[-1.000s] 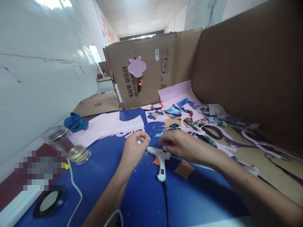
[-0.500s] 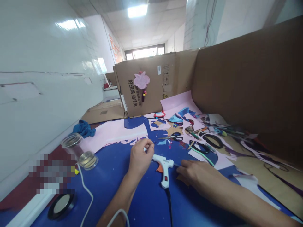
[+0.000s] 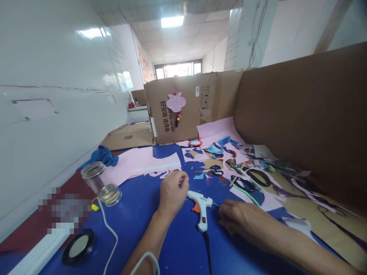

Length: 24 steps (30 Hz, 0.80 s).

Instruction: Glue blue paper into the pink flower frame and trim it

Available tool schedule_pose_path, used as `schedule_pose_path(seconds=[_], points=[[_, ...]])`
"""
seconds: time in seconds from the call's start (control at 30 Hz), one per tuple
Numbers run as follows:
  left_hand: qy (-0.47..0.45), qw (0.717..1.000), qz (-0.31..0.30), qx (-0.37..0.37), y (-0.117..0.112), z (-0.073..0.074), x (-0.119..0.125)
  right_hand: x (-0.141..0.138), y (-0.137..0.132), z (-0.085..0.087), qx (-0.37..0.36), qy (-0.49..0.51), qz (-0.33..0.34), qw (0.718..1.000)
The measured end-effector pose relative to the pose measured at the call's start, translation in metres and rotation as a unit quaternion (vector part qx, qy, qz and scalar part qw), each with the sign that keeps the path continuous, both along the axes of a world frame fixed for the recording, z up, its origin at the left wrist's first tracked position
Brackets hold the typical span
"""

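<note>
A white hot glue gun [image 3: 203,208] with an orange trigger lies on the blue table [image 3: 186,252], between my two hands. Its black cable runs toward me, and a thin clear stick juts from its rear. My left hand [image 3: 174,189] is closed at the nozzle end, fingertips pinched; whatever is in them is hidden. To the gun's right, my right hand [image 3: 239,217] has its fingers bent together close to the stick's end. A small brown piece [image 3: 228,228] shows beneath those fingers, but I cannot tell if they grip it.
Scissors [image 3: 213,170], pink paper scraps [image 3: 272,200] and a black tape roll [image 3: 258,177] crowd the right. A clear jar [image 3: 101,183] and another tape roll [image 3: 77,248] stand left. Cardboard [image 3: 218,103], with a pink flower-shaped ornament [image 3: 176,102], walls off the back.
The whole view has shifted slightly, with everything sitting a little more to the right and lower. Both hands keep nearly the same places beside the glue gun.
</note>
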<state>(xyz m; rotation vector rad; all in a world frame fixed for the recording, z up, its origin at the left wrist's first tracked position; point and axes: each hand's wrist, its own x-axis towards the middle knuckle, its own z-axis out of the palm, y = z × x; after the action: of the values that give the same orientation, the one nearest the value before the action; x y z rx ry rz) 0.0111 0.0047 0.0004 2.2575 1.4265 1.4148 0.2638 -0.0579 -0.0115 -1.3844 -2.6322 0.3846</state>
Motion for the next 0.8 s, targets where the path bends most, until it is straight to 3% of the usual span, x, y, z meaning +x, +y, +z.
schedule_pose_path(seconds=[0.3,0.5,0.8], points=[[-0.093,0.993,0.014,-0.07,0.006,-0.001,-0.007,0.01,-0.005,-0.005,-0.032,0.008,0.01,0.999],[-0.133,0.987,0.022,-0.094,0.007,0.005,-0.006,0.009,0.0,0.0,-0.021,-0.008,0.031,0.999],[-0.139,0.983,0.035,-0.11,0.011,0.016,-0.015,0.012,0.001,-0.015,0.05,-0.043,0.052,0.996]])
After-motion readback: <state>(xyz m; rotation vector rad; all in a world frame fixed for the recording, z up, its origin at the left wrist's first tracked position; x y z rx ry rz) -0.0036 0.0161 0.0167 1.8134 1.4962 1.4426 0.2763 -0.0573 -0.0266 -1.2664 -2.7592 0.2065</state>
